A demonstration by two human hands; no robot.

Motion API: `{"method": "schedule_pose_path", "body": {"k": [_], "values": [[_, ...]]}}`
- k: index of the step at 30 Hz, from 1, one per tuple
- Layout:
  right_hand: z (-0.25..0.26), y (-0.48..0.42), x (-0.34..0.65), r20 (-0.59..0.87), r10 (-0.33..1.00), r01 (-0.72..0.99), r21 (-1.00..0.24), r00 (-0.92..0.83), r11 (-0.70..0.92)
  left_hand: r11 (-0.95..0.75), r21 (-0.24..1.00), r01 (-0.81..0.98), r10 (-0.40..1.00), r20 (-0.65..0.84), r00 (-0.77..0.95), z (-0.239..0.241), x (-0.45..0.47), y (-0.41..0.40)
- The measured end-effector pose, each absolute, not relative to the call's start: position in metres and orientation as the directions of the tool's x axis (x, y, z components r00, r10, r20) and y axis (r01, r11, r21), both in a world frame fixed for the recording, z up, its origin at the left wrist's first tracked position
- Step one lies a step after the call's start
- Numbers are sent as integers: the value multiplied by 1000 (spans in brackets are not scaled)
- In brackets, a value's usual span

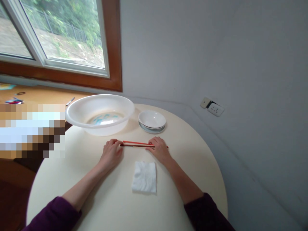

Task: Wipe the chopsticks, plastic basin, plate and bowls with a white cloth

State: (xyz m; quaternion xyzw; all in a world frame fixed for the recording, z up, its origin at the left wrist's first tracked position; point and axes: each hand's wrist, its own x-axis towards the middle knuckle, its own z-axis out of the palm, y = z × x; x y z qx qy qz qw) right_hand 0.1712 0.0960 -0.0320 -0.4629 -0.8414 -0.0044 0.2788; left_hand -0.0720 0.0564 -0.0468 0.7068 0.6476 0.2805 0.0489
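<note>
A dark brown chopstick (136,145) and a red chopstick (134,142) lie crosswise between my hands, low over the table. My right hand (161,150) closes around their right part, and one tip pokes out past it. At the left ends, the curled fingers of my left hand (112,153) pinch the chopsticks. A folded white cloth or tissue (144,177) lies flat on the table nearer to me, below and between the hands.
Behind my left hand stands a large translucent plastic basin (79,120) with a blue pattern inside its bottom. Stacked white dishes (152,119) sit to its right. The round table (115,205) borders a wooden desk (45,93) at left and a wall with a socket (216,109) at right.
</note>
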Motion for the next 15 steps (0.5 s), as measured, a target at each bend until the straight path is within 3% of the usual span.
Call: {"method": "schedule_pose_path", "body": {"k": [15], "values": [[-40, 97, 173, 455, 820, 838, -241, -348, 490, -204, 404, 892, 939, 339, 61, -39, -71, 54]]}}
